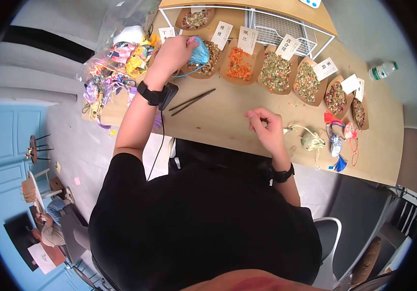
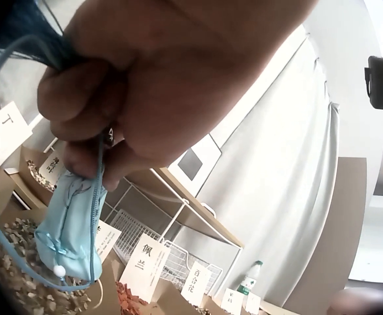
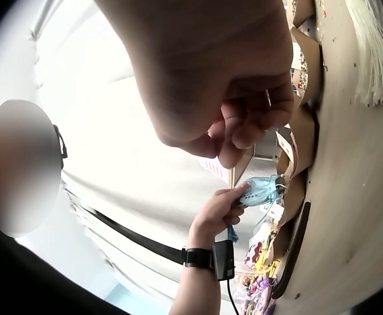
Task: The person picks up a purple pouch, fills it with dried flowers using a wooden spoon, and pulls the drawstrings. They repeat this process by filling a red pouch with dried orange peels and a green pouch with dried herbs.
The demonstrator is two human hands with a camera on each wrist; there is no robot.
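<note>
The left hand pinches the blue pouch near twelve o'clock, above dried herbs; the right hand, well apart between two and three o'clock, is curled, though whether round anything I cannot quite tell

Blue wall and grey floor

The wall is panelled. A wood-topped shelf with a white metal frame stands at the back of a tan table. A pale curtain hangs in folds behind. Grey seating is near the table. The light is bright.
</note>
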